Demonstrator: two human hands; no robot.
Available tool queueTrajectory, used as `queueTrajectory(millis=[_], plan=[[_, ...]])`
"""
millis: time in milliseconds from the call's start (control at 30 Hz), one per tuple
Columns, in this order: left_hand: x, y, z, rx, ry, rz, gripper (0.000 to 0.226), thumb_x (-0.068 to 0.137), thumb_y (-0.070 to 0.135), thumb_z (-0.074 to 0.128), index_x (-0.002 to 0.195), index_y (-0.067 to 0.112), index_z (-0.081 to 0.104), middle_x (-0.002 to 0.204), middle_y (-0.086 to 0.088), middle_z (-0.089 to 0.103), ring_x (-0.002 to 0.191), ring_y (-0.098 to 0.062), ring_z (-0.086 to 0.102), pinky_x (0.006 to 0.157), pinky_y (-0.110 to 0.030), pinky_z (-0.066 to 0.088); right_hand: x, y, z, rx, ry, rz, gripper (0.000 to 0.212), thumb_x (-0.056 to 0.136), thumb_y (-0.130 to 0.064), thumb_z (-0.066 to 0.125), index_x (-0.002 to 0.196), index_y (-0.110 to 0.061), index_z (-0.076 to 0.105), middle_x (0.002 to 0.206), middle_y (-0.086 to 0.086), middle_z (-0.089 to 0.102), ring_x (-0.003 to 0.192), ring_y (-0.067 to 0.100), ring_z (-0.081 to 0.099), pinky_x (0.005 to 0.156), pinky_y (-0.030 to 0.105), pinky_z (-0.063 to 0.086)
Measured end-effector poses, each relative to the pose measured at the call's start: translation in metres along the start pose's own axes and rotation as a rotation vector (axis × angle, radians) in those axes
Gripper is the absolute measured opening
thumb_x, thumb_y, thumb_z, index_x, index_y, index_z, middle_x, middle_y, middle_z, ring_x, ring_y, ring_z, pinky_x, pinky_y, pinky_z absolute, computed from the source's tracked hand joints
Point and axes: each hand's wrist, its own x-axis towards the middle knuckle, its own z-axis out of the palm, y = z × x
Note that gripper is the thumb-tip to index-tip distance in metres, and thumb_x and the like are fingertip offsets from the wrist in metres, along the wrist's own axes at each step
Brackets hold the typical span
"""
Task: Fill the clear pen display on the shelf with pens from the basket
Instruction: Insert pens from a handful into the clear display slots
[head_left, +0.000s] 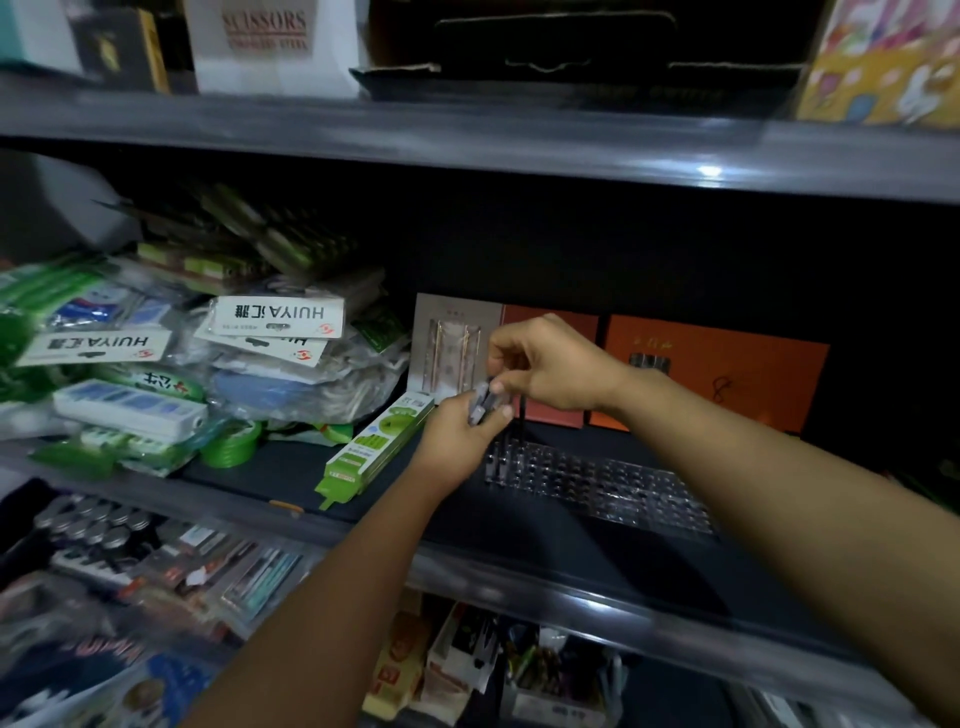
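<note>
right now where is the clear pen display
In the head view, the clear pen display lies flat on the middle shelf, right of centre, just below both hands, with the green box to its left and orange boxes behind.

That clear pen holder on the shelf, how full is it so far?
Barely started. The clear pen display shows one or two dark pens standing at its left end; nearly all its holes look empty. In hand: the left hand grips a small bunch of pens, and the right hand pinches one of them. Left: almost every row. The basket isn't in view.
</note>
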Motion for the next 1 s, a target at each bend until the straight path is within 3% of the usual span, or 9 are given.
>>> queueTrajectory(millis=[100,333,367,400,500,567,633,800,1000], plan=[[-0.004,-0.001,-0.006,0.012,0.004,-0.029,0.016,0.090,0.024,0.062,0.095,0.010,0.065,0.089,-0.007,0.070,0.090,-0.027,0.064,0.066,-0.036,0.047,-0.002,0.005,-0.009,-0.021,0.056,0.003,0.012,0.085,-0.012,0.070,0.076,-0.010,0.061,0.074,0.003,0.066,0.072,0.016,0.063,0.067,0.035,0.052],[-0.007,-0.004,-0.010,0.029,-0.017,-0.064,0.017,0.089,0.025,0.063,0.076,0.014,0.060,0.064,-0.003,0.060,0.062,-0.019,0.057,0.056,-0.030,0.042,-0.007,0.018,-0.033,-0.116,0.168,-0.042,0.005,0.092,-0.006,0.055,0.088,-0.006,0.057,0.079,0.005,0.058,0.074,0.019,0.054,0.067,0.034,0.042],[-0.007,-0.004,-0.010,0.031,-0.030,-0.061,0.015,0.089,0.025,0.063,0.083,0.012,0.063,0.072,-0.008,0.065,0.062,-0.008,0.040,0.056,-0.030,0.044,-0.007,0.020,-0.036,-0.131,0.179,-0.046,0.005,0.092,-0.005,0.054,0.089,-0.005,0.057,0.081,0.005,0.058,0.076,0.020,0.055,0.068,0.032,0.041],[-0.007,-0.004,-0.009,0.032,-0.029,-0.051,0.022,0.090,0.026,0.062,0.096,0.005,0.065,0.092,-0.020,0.068,0.107,-0.027,0.049,0.065,-0.036,0.050,-0.007,0.022,-0.039,-0.148,0.187,-0.048,0.006,0.092,-0.004,0.053,0.090,-0.004,0.058,0.083,0.006,0.059,0.078,0.020,0.055,0.070,0.031,0.040],[-0.007,-0.007,-0.007,0.036,0.000,-0.025,0.038,0.090,0.024,0.061,0.111,-0.008,0.059,0.121,-0.031,0.053,0.111,-0.044,0.052,0.089,-0.055,0.046,-0.009,0.031,-0.045,-0.194,0.197,-0.016,0.008,0.095,-0.008,0.049,0.092,-0.007,0.056,0.088,0.009,0.060,0.083,0.022,0.056,0.075,0.036,0.043],[-0.004,-0.012,-0.008,0.033,0.003,-0.020,0.032,0.090,0.025,0.062,0.096,-0.006,0.062,0.091,-0.018,0.069,0.083,-0.028,0.066,0.071,-0.047,0.049,-0.011,0.037,-0.047,-0.206,0.206,0.019,0.009,0.096,-0.009,0.047,0.092,-0.009,0.055,0.088,0.010,0.060,0.083,0.024,0.056,0.076,0.038,0.045],[-0.002,-0.015,-0.008,0.055,0.013,-0.027,0.030,0.089,0.028,0.063,0.072,0.005,0.054,0.055,0.003,0.048,0.049,-0.006,0.047,0.053,-0.030,0.037,-0.012,0.043,-0.046,-0.221,0.221,0.039,0.010,0.094,-0.006,0.047,0.090,-0.012,0.054,0.089,0.011,0.059,0.084,0.026,0.056,0.077,0.041,0.047],[0.001,-0.015,-0.005,0.081,0.035,0.027,0.026,0.089,0.027,0.063,0.065,0.025,0.054,0.047,0.015,0.044,0.048,0.003,0.043,0.052,-0.017,0.033,-0.012,0.053,-0.033,-0.280,0.167,0.068,0.009,0.093,-0.004,0.047,0.093,-0.007,0.055,0.092,0.012,0.057,0.086,0.029,0.055,0.077,0.046,0.047],[0.008,-0.021,-0.005,0.069,0.019,0.020,0.028,0.087,0.026,0.066,0.066,0.014,0.051,0.052,0.012,0.046,0.048,0.002,0.045,0.053,-0.011,0.036,-0.008,0.059,-0.007,-0.384,0.113,0.039,0.014,0.087,0.004,0.053,0.095,-0.007,0.056,0.097,0.009,0.058,0.086,0.027,0.057,0.073,0.043,0.050]])
